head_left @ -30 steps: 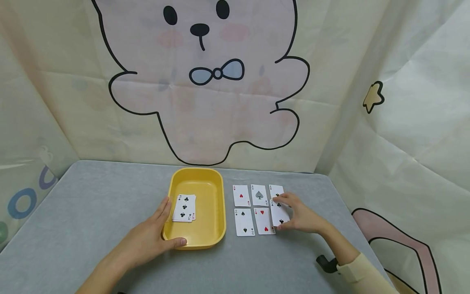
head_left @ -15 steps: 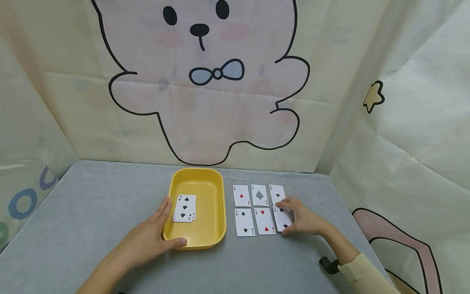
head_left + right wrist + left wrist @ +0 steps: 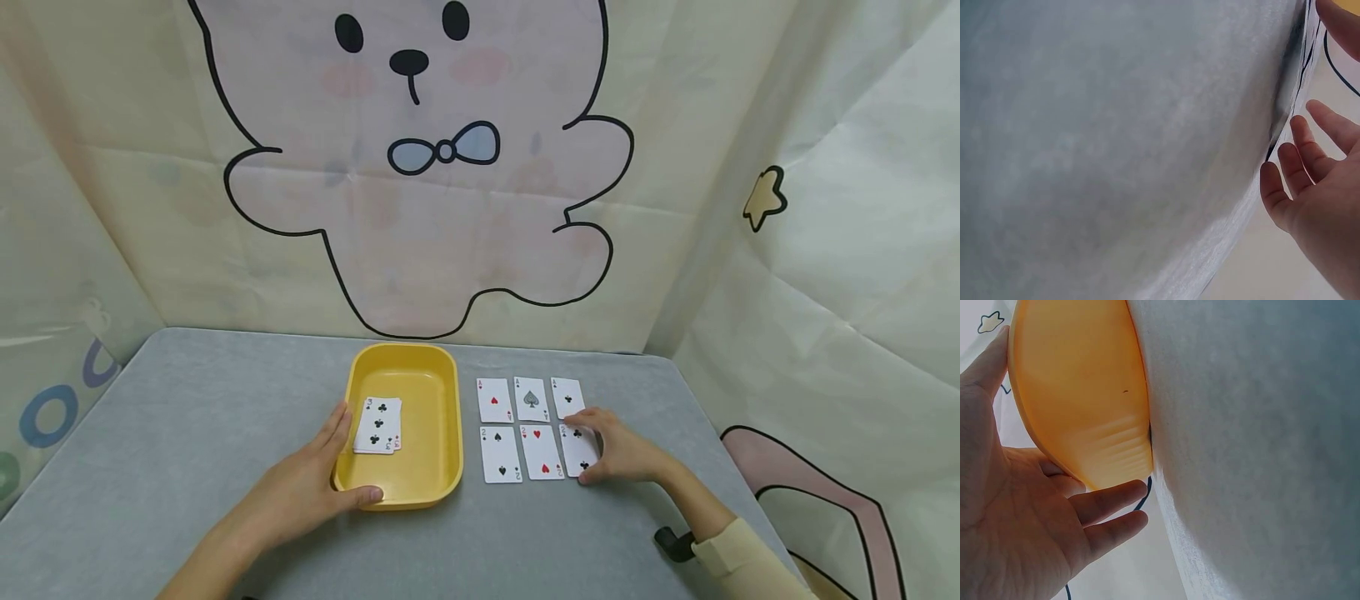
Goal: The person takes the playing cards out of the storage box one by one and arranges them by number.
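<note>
My right hand (image 3: 622,448) holds the two of clubs (image 3: 576,455) by its top and bottom edges, with the card flat on the table at the right end of the lower row. Beside it lie the two of hearts (image 3: 542,452) and two of spades (image 3: 500,455). The upper row has the ace of hearts (image 3: 494,401), ace of spades (image 3: 531,400) and ace of clubs (image 3: 567,397). My left hand (image 3: 303,483) grips the near left corner of a yellow tray (image 3: 427,433), thumb at the near rim. In the tray, a three of clubs (image 3: 377,427) covers at least one other card.
Grey cloth covers the table (image 3: 525,542). A printed curtain (image 3: 525,250) hangs behind its far edge. Black wrist gear (image 3: 673,546) sits under my right wrist.
My right hand has moved the two of clubs right and slightly toward me, off the ace of clubs and two of hearts, down into line with the lower row. My left hand has stayed put.
</note>
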`<state>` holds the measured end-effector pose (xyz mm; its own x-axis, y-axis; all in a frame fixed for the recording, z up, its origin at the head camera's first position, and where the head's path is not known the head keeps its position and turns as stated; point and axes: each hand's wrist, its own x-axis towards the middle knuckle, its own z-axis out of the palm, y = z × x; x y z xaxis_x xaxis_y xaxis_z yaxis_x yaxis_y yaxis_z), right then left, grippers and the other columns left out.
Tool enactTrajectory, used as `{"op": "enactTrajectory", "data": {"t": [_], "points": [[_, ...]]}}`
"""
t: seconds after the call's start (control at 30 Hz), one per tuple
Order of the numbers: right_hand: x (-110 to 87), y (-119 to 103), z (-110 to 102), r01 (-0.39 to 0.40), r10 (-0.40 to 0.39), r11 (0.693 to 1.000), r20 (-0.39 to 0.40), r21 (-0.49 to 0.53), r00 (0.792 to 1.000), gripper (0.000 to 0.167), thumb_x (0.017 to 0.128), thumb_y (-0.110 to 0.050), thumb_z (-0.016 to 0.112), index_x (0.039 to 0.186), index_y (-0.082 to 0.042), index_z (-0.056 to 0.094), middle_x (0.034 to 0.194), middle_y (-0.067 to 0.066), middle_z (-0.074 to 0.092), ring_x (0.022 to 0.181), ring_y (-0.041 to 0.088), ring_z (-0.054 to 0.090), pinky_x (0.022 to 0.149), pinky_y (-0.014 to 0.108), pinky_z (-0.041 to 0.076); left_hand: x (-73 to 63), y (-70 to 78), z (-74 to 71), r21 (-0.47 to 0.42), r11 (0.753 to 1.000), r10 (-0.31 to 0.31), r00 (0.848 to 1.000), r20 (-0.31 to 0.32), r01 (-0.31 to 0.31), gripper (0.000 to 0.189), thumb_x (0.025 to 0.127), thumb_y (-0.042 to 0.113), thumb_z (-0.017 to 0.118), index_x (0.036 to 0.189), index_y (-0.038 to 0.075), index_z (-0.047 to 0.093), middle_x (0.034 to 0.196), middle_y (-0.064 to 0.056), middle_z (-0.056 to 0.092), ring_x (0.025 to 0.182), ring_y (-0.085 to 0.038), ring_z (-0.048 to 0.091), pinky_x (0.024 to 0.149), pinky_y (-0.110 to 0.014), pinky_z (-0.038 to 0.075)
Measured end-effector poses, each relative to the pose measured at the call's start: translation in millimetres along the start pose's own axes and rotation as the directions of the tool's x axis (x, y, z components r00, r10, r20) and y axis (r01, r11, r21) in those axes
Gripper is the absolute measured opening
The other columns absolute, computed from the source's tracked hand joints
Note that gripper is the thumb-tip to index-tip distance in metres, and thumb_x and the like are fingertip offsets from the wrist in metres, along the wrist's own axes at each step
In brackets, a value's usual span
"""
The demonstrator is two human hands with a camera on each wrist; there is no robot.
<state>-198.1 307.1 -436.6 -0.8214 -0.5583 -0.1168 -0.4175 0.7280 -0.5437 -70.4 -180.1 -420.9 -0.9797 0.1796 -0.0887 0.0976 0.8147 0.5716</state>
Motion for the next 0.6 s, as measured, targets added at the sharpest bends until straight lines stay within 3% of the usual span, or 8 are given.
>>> {"op": "enactTrajectory", "data": {"t": [0.2, 0.4, 0.6], "points": [[-0.1, 0, 0, 0.028, -0.028, 1.0, -0.015, 0.002, 0.999, 0.086, 0.067, -0.026, 0.098, 0.141, -0.002, 0.061, 0.143, 0.023, 0.053, 0.135, 0.047, 0.042, 0.108, 0.066, 0.036, -1.2, 1.0, -0.8, -0.005, 1.0, 0.0, 1.0, 0.008, 0.0, 0.128, 0.081, 0.082, 0.068, 0.168, 0.006, 0.014, 0.175, -0.012, 0.012, 0.142, -0.047, 0.046, 0.106, -0.064, 0.044], [1.6, -12, -6, -0.003, 0.003, 1.0, -0.018, 0.014, 1.0, 0.086, 0.071, -0.024, 0.096, 0.145, -0.003, 0.057, 0.149, 0.027, 0.046, 0.14, 0.051, 0.039, 0.112, 0.071, 0.031, -1.1, 0.8, -0.5, 0.0, 1.0, 0.003, 1.0, 0.005, -0.003, 0.127, 0.081, 0.082, 0.068, 0.168, 0.006, 0.015, 0.175, -0.011, 0.012, 0.142, -0.047, 0.047, 0.105, -0.064, 0.045], [7.9, -28, -20, 0.041, -0.039, 0.998, -0.039, 0.052, 0.998, 0.083, 0.078, -0.022, 0.092, 0.149, -0.002, 0.053, 0.151, 0.025, 0.047, 0.139, 0.049, 0.042, 0.106, 0.067, 0.042, -0.9, 0.9, -0.6, 0.009, 1.0, 0.012, 1.0, 0.004, -0.012, 0.127, 0.081, 0.082, 0.068, 0.168, 0.005, 0.016, 0.175, -0.013, 0.013, 0.141, -0.047, 0.047, 0.105, -0.063, 0.045]]}}
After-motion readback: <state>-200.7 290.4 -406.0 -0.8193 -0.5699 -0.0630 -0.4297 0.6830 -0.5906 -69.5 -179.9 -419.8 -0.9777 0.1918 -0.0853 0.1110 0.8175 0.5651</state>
